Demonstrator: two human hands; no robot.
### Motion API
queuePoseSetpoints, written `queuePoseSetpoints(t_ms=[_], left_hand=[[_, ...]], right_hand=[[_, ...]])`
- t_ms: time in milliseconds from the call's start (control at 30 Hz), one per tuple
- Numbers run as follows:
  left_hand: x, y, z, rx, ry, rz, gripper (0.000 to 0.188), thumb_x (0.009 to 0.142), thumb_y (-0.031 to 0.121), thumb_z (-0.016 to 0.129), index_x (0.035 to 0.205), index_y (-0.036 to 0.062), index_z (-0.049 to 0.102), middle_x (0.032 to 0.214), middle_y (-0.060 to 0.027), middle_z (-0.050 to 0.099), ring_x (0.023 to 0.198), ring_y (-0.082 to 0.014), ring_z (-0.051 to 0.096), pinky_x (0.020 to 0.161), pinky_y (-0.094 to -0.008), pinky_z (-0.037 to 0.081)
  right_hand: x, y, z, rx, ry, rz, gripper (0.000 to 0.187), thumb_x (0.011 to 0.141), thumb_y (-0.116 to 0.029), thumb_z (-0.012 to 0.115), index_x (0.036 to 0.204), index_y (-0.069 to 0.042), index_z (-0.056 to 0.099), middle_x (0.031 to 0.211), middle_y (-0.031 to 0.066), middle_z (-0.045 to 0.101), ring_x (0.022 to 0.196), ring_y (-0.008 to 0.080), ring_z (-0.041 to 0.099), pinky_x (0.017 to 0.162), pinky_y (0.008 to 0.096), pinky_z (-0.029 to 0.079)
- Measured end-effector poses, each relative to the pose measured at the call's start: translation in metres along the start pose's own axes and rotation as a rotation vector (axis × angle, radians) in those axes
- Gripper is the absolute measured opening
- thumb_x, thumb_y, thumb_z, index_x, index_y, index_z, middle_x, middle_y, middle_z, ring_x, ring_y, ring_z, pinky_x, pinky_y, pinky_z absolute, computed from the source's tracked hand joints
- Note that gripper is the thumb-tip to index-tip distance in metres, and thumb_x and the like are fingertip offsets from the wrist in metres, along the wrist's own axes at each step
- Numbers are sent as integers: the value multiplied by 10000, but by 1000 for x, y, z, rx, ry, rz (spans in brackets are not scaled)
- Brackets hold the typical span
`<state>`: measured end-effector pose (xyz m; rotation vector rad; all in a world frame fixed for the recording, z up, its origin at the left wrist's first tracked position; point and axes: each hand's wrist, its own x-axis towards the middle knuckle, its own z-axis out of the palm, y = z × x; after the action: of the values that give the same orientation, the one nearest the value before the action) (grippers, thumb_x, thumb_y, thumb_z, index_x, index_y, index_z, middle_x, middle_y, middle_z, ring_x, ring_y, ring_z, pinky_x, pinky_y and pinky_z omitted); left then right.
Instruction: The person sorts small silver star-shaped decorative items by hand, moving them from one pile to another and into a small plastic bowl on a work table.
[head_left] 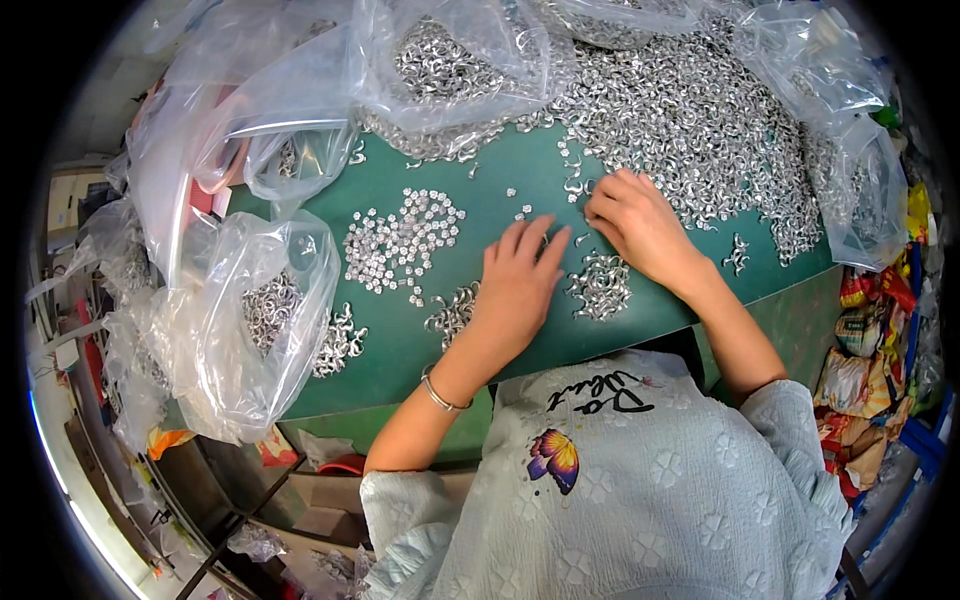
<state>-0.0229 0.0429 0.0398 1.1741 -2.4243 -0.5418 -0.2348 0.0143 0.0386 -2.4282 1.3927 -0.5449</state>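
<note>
My left grip [516, 284] is loosely spread, right grip [638, 226] curled; contents of both unclear. Risk: careless sweep could knock curved metal pieces [600, 288] off counter's [390, 350] near edge.

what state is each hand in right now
Left hand: open, fingers spread.
Right hand: fingers curled beside the large silver pile; whether it holds a piece cannot be told.

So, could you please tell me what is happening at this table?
A person has both bare hands among small silvery pieces on a green table. The right hand is beside the large heap; the left hand is to the right of a spread cluster. Whether either holds a piece is unclear. A clear plastic bag sits at the left.
</note>
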Motion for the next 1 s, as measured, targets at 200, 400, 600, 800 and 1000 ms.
queuePoseSetpoints(t_ms=[200,400,600,800,1000], left_hand=[[-10,-12,1,14,14,37,284,802,35,662,1078,34,597,1122,-112,528,1097,-311,505,875,-409,417],[-14,-15,-6,11,37,-17,197,793,4,655,982,27,603,1034,-105,544,1025,-299,529,834,-400,431],[-26,-11,-11,28,45,-49,183,790,-1,655,964,22,601,1029,-104,546,1026,-292,532,845,-395,418],[-33,-11,-20,135,3,-64,209,784,6,667,980,30,601,1082,-108,540,1021,-293,532,877,-405,394],[-29,-8,-24,-10,102,-147,247,801,1,659,1038,33,597,1106,-108,542,1005,-285,535,865,-391,396]], right_hand=[[-14,-4,-19,143,-91,-18,117,781,-62,688,884,-41,636,924,82,566,918,270,529,819,365,411],[17,0,6,-122,148,78,173,769,-49,697,929,-34,634,944,93,594,914,280,543,803,358,414],[9,6,1,-48,110,14,123,760,-50,682,873,-47,631,861,64,571,893,244,537,793,370,409],[7,1,-1,10,146,130,125,777,-30,669,896,-47,634,856,81,593,911,264,556,816,380,429],[0,-1,-5,193,-29,22,197,740,-16,712,920,-25,633,908,84,615,937,277,572,845,390,450]])
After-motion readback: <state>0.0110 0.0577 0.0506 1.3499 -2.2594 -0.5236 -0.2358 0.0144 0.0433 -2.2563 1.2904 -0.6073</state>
